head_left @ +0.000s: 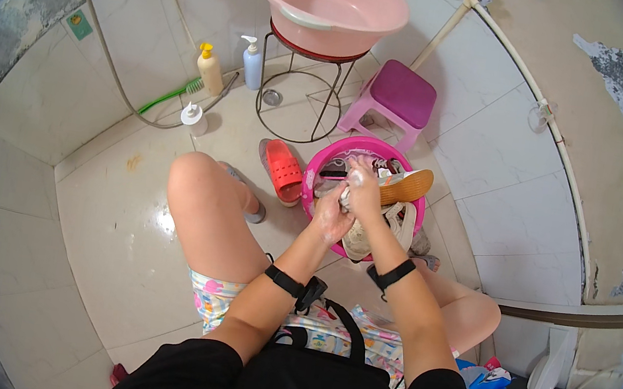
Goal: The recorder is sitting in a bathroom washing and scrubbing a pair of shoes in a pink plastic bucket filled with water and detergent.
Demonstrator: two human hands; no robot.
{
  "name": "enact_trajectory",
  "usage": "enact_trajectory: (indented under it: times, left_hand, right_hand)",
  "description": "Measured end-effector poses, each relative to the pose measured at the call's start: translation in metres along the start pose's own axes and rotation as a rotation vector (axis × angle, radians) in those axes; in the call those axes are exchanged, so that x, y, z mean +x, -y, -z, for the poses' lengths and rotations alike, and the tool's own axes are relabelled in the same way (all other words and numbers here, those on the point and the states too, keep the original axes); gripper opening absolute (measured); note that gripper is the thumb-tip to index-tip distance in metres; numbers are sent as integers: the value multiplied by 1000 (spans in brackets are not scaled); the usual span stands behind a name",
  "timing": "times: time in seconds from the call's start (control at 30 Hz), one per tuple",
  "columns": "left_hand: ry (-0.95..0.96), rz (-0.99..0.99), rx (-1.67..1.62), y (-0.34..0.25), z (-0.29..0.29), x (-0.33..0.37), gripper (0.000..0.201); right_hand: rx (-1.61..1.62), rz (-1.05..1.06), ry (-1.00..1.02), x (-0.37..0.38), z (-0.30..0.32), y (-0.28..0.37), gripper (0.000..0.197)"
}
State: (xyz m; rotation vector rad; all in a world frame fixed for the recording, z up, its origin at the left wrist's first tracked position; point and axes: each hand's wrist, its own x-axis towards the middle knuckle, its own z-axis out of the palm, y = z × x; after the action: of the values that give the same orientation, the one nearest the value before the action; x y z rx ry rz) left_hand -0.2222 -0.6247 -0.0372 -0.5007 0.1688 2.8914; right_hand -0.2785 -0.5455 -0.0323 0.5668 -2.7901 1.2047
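Observation:
My left hand and my right hand come together over a round magenta basin between my knees. Both are closed around a small whitish thing, mostly hidden by the fingers, so its kind does not show. White foam clings to my right hand. Beside that hand a shoe with a brown sole leans on the basin's right rim. A cream-coloured shoe lies at the near side, below my hands. A dark-handled thing and sudsy water show at the basin's left.
A pink tub rests on a wire stand, beside a purple-topped stool. Pump bottles, a white dispenser and a green brush stand or lie left. A red slipper lies beside the basin.

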Motion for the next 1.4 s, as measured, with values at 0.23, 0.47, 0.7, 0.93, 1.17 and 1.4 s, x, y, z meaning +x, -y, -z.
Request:
enact_trajectory:
  times: [0.23,0.47,0.7,0.93,1.17,1.4]
  left_hand:
    - [95,-78,-127,-8,14,1,37]
    - [-24,-28,176,-2,-18,-10,36]
    - [24,65,34,-1,-21,-14,37]
    - [579,-102,-143,-21,40,5,43]
    - [93,79,78,1,-23,-9,36]
    - [315,-157,-223,-9,17,-5,46]
  right_hand:
    - [83,122,-36,-42,-22,45,39]
    - [102,1,-154,-21,-6,17,35]
    - [-153,257,14,-14,9,27,34]
    - [97,207,-21,-39,4,102,36]
    - [26,-40,-96,11,19,1,36]
    - [133,321,-21,-53,36,120,43]
